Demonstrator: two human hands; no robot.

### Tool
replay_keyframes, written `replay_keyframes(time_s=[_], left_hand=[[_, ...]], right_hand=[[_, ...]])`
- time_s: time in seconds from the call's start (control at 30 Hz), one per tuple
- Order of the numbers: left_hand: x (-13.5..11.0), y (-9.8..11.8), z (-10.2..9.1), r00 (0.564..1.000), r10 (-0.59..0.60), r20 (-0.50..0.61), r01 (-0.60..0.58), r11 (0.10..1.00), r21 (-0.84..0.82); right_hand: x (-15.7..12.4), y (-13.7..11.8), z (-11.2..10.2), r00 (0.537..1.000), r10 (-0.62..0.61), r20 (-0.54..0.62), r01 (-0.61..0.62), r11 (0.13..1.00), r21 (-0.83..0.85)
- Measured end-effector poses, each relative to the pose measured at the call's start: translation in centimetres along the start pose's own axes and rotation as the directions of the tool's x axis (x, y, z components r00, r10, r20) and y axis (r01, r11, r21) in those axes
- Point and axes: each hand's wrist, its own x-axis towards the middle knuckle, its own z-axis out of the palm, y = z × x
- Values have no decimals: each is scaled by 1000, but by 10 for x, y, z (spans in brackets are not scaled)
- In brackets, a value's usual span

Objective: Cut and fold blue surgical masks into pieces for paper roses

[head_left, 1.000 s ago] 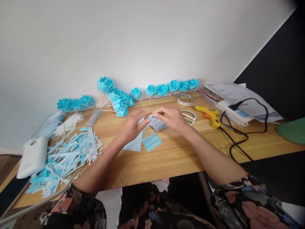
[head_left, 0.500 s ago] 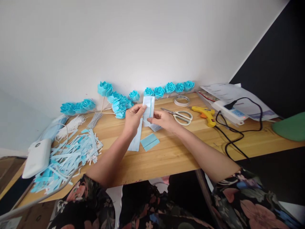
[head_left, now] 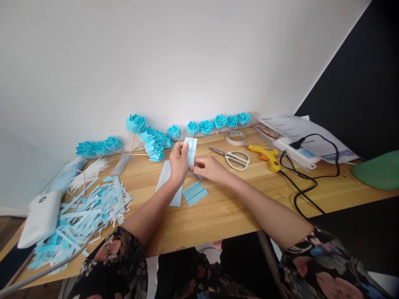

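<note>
My left hand [head_left: 178, 163] and my right hand [head_left: 208, 169] both pinch a small folded light-blue paper piece [head_left: 190, 150] held upright above the wooden table [head_left: 237, 199]. The left hand grips its upper left side; the right hand's fingers hold its lower edge. Under the hands a long pale-blue paper strip [head_left: 168, 182] and a folded blue rectangle [head_left: 195, 193] lie flat on the table.
Blue paper roses [head_left: 215, 123] line the wall, some on sticks [head_left: 146, 135]. Scissors [head_left: 233, 158], a tape roll [head_left: 235, 137], a yellow glue gun [head_left: 266, 155] with black cable, a power strip [head_left: 301, 151] and papers lie right. Blue paper scraps [head_left: 87, 207] and a white device [head_left: 40, 216] lie left.
Both hands lifted the folded paper piece off the small stack on the table and now hold it upright; they shifted slightly left and closer together.
</note>
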Motion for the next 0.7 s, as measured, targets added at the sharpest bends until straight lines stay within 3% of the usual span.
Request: replay_keyframes(time_s=[0.1,0.2,0.4,0.5,0.7], left_hand=[[-7,-4,0,999,25,34,-25,1000,19],[-18,-4,1,992,10,128,-9,1000,-12],[-28,-3,5,952,-51,301,94,987,-128],[-26,-4,4,910,-104,401,188,966,-175],[-26,-1,1,896,-119,428,178,979,-102]], right_hand=[[3,3,-15,994,46,-96,-26,979,204],[5,6,-21,978,72,-195,-14,960,281],[1,0,-18,943,-18,-333,78,983,167],[-2,-4,-17,927,-43,-372,101,985,139],[4,1,-22,894,-25,-448,95,986,135]])
